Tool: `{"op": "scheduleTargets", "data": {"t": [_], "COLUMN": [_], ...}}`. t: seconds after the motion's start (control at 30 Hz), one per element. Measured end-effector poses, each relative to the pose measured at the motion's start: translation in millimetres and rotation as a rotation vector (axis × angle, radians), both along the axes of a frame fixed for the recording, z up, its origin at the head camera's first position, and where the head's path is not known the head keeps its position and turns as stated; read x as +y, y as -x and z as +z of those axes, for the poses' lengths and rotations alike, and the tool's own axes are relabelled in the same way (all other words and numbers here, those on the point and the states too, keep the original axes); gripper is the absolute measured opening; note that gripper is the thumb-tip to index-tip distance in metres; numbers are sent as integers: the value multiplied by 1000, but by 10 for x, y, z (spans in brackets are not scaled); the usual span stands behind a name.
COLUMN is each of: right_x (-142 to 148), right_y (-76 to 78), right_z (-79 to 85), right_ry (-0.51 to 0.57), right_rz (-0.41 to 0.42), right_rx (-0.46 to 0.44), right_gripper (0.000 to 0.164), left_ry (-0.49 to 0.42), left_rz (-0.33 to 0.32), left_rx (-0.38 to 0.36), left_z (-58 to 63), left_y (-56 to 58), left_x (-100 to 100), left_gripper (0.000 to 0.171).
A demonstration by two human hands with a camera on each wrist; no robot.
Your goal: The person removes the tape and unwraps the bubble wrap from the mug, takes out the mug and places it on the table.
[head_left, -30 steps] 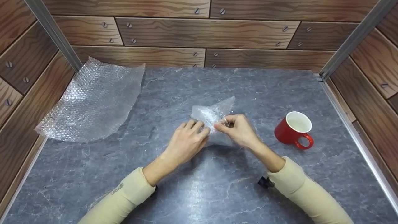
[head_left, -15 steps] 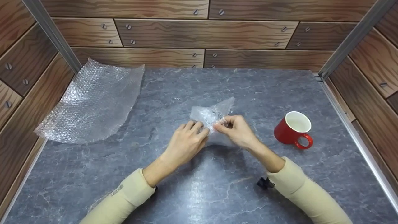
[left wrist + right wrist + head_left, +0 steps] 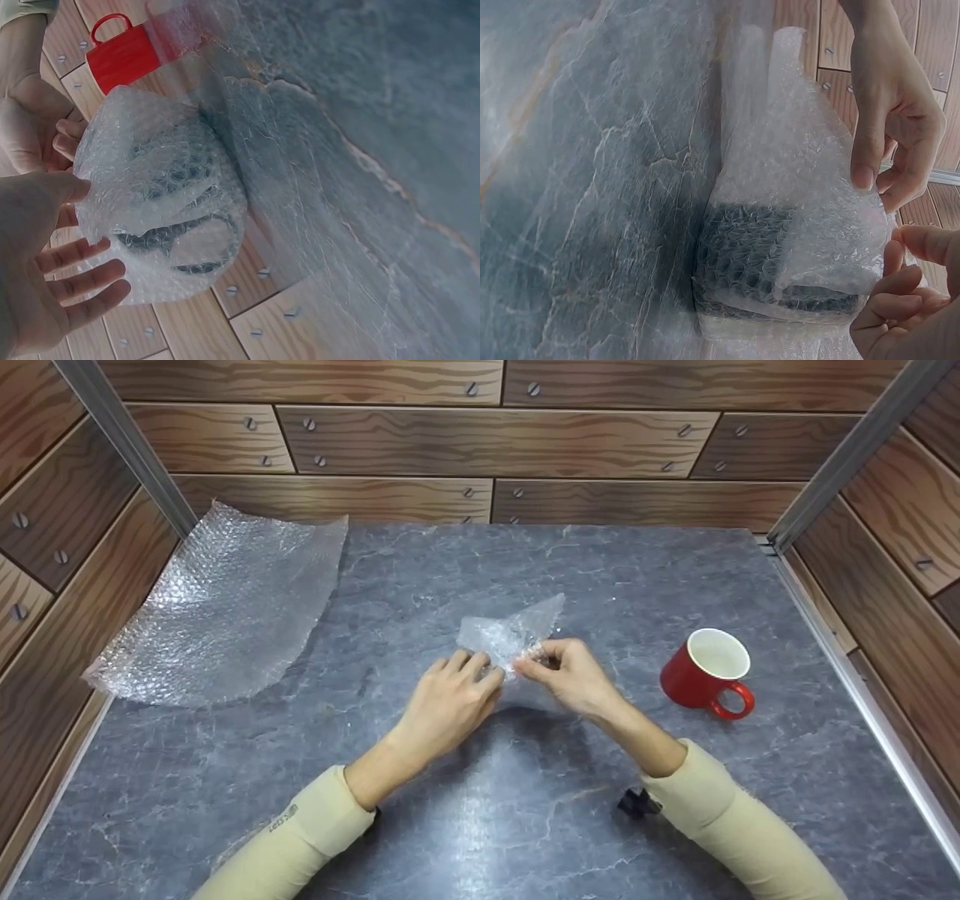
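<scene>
A bundle of clear bubble wrap stands between both hands, its corner flaring up on the far side. Something dark shows through the wrap in the left wrist view; its kind is hidden. My left hand holds the bundle from the left, thumb on the upper wrap and the other fingers spread loosely along its side. From the right, my right hand pinches a fold of the film between thumb and forefinger. In the right wrist view the left hand and right hand meet at the bundle's upper edge.
A red mug with a white inside stands upright to the right, handle toward the near right. A large loose sheet of bubble wrap lies at the far left, against the wall. Wood-patterned walls border the grey marbled tabletop.
Both hands stay almost still at the bundle. The right fingertips have shifted very slightly left with the pinched film.
</scene>
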State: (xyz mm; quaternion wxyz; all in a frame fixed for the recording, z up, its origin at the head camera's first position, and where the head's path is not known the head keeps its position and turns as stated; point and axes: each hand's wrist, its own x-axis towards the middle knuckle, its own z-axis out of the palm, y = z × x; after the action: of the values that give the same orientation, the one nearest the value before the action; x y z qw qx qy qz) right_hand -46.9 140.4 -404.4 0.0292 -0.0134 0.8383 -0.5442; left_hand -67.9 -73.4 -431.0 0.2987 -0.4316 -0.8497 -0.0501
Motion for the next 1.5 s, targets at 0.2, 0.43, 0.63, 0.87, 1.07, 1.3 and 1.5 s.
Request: {"op": "scheduleTargets", "data": {"t": [0.2,0.43,0.63,0.87,1.07,1.3,1.5], "right_x": [-10,1,10,17,15,20,14], "right_y": [3,-4,-15,-15,-15,-13,-9], "right_z": [-3,0,20,6,9,9,8], "right_ry": [13,52,72,77,86,93,111], "right_rz": [-5,-3,4,11,8,10,15], "right_rx": [-8,-50,-56,-67,-77,-84,-89], "right_gripper": [18,18,20,20,21,20,19], "left_ry": [0,-21,-38,-32,-27,-24,-19], "left_rz": [1,-9,-11,-9,-13,-15,-19], "left_rx": [-6,-3,-8,-23,-27,-21,-11], "left_z": [-4,-8,-8,4,6,19,17], "left_y": [0,-4,-3,-2,2,8,15], "left_x": [0,-2,6,16,23,34,37], "left_gripper": [15,14,12,13,13,14,14]}}
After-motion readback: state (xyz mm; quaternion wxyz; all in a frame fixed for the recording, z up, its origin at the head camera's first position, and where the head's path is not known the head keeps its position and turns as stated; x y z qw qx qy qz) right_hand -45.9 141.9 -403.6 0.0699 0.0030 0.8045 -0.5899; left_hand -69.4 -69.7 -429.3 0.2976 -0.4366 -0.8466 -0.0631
